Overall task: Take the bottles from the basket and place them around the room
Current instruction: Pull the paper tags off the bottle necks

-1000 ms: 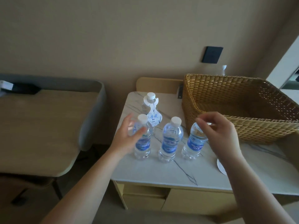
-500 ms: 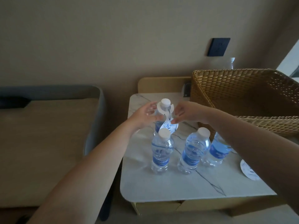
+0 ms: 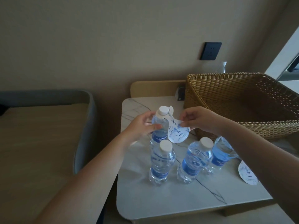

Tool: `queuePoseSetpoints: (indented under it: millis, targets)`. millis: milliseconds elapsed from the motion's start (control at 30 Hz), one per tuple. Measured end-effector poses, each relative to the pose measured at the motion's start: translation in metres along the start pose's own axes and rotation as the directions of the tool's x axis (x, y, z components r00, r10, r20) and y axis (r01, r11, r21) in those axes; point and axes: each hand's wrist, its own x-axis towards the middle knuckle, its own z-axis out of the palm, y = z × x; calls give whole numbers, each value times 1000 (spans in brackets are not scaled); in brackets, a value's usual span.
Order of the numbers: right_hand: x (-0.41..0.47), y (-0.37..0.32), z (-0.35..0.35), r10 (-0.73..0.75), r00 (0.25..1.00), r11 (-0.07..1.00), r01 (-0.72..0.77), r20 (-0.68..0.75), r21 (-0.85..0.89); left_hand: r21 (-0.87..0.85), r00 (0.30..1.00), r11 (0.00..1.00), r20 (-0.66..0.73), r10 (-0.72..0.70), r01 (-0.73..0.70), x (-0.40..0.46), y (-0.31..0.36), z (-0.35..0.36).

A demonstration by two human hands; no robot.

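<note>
Clear plastic bottle (image 3: 159, 126) at frame centre — gripped round shoulder by left hand (image 3: 140, 126); right hand (image 3: 196, 120) pinched neck tag (image 3: 178, 132). Judged light, smooth-walled, slippery — best held mid-body.

The person's right forearm hides the neck and cap of the rightmost clear plastic water bottle with a blue label (image 3: 221, 153) and part of a round white paper tag (image 3: 247, 175) lying on the white marble-patterned counter (image 3: 161, 204). The woven brown wicker basket (image 3: 226, 94) runs off the right edge. Behind it, a small clear bottle with a white cap (image 3: 223, 67) shows only its top. Tag print is too small to read.
</note>
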Motion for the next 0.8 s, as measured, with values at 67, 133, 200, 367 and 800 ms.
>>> queuePoseSetpoints:
  millis: [67,133,200,367,800]
  targets:
    - [-3,-6,-4,-29,1000,999,29,-12,29,-8,1000,1000,-11,2,-2,-2,0,1]
    - [-3,-15,-7,-63,997,997,65,-34,45,-25,1000,1000,-24,7,-7,-4,-1,2]
    - [-1,-25,-8,-89,994,993,94,-66,67,-23,999,1000,-39,17,-18,-5,0,3]
    - [8,-42,-4,-114,977,990,127,-180,60,34,999,999,-39,18,-17,-7,2,4]
    - [-80,-26,-57,-143,837,897,335,-529,287,390,984,919,-133,116,-55,-23,85,24]
